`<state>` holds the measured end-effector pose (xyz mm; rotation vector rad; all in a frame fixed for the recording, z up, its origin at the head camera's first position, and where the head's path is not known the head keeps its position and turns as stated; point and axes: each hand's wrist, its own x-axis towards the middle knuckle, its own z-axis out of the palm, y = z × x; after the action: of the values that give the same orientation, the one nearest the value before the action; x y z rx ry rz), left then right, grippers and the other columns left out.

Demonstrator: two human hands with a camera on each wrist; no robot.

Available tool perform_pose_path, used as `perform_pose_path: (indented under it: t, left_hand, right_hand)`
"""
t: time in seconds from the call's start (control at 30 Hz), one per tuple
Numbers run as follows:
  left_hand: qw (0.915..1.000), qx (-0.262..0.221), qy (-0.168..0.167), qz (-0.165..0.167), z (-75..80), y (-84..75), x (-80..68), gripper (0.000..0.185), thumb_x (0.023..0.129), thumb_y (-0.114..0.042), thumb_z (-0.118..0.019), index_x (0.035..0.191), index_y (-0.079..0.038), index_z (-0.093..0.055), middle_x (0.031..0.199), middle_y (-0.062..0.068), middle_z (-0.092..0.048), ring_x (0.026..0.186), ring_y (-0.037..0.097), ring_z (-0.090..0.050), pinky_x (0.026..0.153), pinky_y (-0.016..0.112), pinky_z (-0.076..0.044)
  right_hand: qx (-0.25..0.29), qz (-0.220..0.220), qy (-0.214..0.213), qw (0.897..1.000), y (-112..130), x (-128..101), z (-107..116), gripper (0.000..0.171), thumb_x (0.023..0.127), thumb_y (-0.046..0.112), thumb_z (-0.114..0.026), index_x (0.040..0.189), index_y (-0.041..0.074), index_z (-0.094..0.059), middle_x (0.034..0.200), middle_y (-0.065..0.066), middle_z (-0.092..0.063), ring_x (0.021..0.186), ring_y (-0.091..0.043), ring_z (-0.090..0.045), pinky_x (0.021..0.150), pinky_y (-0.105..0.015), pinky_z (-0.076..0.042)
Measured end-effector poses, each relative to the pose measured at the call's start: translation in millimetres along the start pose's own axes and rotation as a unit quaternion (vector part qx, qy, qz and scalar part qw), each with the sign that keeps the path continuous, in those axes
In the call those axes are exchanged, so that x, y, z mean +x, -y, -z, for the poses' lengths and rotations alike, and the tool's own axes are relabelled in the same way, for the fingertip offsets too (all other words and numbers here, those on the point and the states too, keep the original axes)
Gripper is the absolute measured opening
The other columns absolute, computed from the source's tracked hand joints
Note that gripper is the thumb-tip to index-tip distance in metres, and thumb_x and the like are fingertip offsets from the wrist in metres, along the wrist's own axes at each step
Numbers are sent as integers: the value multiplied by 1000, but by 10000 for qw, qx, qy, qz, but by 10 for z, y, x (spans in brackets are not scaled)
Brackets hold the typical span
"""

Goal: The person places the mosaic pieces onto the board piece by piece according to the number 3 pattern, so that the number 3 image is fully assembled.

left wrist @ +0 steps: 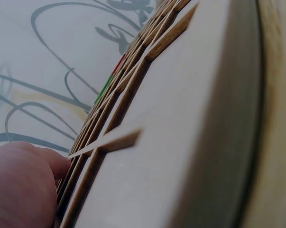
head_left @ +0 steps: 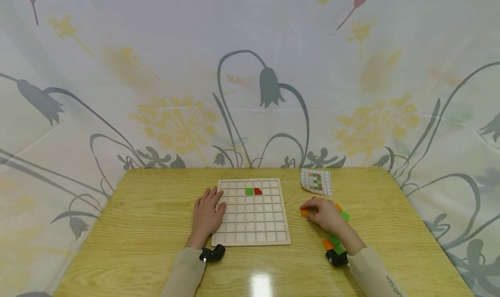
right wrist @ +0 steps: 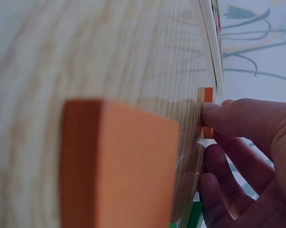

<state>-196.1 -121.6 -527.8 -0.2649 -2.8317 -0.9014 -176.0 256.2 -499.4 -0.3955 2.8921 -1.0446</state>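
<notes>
Tabletop (head_left: 148, 210) looks wood-grain w/ glossy finish, grid board (head_left: 250, 217) matt pale wood, orange tiles (right wrist: 135, 166) smooth & matt, pattern sheet (head_left: 327, 187) paper, backdrop (head_left: 242, 28) creased cloth or plastic (can't tell), wrist cams (head_left: 212, 253) blk plastic, sleeves (head_left: 183, 273) matt cloth.

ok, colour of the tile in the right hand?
Orange; the tile shows best in the head view.
</notes>
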Motion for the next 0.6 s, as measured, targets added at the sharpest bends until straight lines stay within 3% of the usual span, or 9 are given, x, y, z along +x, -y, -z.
perform_pose_path:
  t: [0.33,0.6]
  left_hand:
    - [10000,-37,-34,-31,-2,-1,-6,44,102,-25,-54,143,-8,-55,156,12,-40,147,35,-25,116,61,-16]
    - [10000,30,-44,-19,-11,8,-5,44,102,-26,-53,143,-8,-55,155,12,-40,147,35,-25,116,61,-16]
  right_hand:
    - [-155,8,-2,9999,-22,2,-6,24,81,0,-75,104,9,-77,107,-7,-71,104,-34,-63,89,-52,-50]
    - [-157,-45,88,9998,3,12,6,28,83,-1,-73,109,5,-75,107,-6,-70,103,-31,-64,89,-51,-51]
